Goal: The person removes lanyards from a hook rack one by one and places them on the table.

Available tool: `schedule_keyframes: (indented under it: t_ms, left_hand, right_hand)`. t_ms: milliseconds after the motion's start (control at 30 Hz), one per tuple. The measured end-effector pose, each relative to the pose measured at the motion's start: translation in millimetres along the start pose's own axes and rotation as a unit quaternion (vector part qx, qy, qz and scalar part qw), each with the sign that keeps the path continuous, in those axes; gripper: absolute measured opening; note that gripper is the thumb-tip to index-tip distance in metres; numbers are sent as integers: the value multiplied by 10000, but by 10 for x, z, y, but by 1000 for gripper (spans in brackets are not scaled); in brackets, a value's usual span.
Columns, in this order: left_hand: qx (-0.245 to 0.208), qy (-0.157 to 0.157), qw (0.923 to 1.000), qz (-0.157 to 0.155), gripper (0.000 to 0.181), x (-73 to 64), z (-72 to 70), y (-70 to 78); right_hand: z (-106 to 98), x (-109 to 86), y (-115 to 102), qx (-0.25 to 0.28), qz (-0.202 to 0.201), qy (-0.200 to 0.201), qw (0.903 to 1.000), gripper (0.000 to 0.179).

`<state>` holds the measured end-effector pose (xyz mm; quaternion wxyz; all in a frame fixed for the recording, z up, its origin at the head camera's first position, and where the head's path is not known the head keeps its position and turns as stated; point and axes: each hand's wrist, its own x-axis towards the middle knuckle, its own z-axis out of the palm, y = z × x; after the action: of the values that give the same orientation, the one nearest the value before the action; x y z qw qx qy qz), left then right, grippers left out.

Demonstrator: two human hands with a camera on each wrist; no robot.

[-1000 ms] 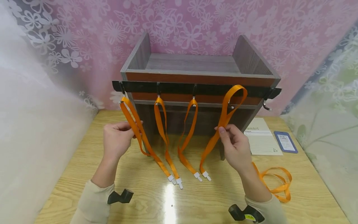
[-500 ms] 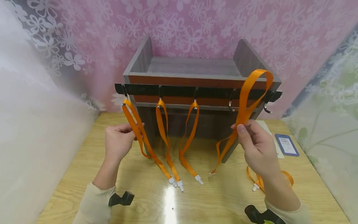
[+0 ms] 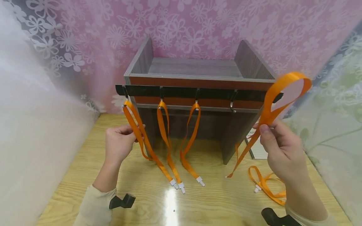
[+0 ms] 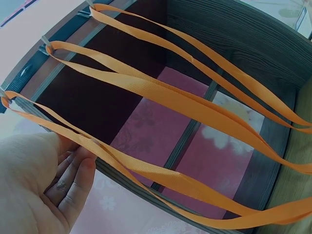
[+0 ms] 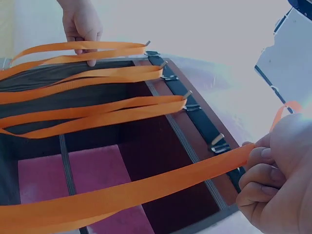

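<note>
My right hand (image 3: pixel 285 153) pinches an orange lanyard (image 3: pixel 266 116) below its loop, which stands up in front of the right end of a black hook rail (image 3: pixel 178 92). The lanyard's lower end hangs toward the table. My left hand (image 3: pixel 120 144) pinches the strap of the leftmost hanging lanyard (image 3: pixel 131 116), whose loop sits on the first hook. Two more lanyards, a second (image 3: pixel 164 125) and a third (image 3: pixel 192 131), hang from the following hooks, with white clips on the table. The fourth hook (image 3: pixel 233 106) bears nothing; the right end hook is hidden behind the held lanyard.
The rail is fixed across a grey wooden shelf unit (image 3: pixel 195 67) on a wooden table (image 3: pixel 85 188). Another orange lanyard (image 3: pixel 266 185) lies coiled at the right. A notepad (image 3: pixel 258 149) lies partly behind my right hand. Patterned walls close in the back and sides.
My right hand has moved the lanyard from in front of the fourth hook rightward, past the rail's right end. The left hand stays nearly still. The blue badge holder is now hidden.
</note>
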<state>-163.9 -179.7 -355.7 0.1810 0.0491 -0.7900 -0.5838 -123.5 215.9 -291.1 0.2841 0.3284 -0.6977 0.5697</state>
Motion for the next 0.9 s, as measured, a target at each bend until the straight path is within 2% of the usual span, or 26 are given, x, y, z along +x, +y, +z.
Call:
schedule_keyframes:
  t_ms: [133,267,367,500,567,633,733,800,900]
  left_hand:
    - [24,18,10000,23,30,0,11,-5]
    - [8,62,10000,31,29,1,14,-12]
    - [17,93,10000,3,28,-1,10,-13]
    - [24,108,9999,-35,28,-4,9,-16]
    - [25,119,9999,-36,28,-4,7,-18]
    - [29,125,9999,-37,28,-4,4,-20]
    - [86,128,9999,21,28,-3,3,-20]
    - [117,118,9998,51,28,-4,4,-19]
    - [107,107,9999,53,27,-5,5,-21]
  right_hand:
    - [-76,-86,5,329,50,122,9994,16]
    - [-131,-170,18,384,72,124,9992,19]
    - [-166,-246,7,-308,307,237,9988,22]
    - [-206,-352,-2,-1002,813,254,9913,32]
    - [-215,-391,19,-691,946,176,9930,34]
    - [-222,-426,36,-673,1034,149,9923,37]
    - [-232,-475,38,-908,1276,172,9875,36]
    - [-251,-506,27,-1219,1428,68,9822,33]
    - [-280,-549,16,-1339,1595,-91,9780,26]
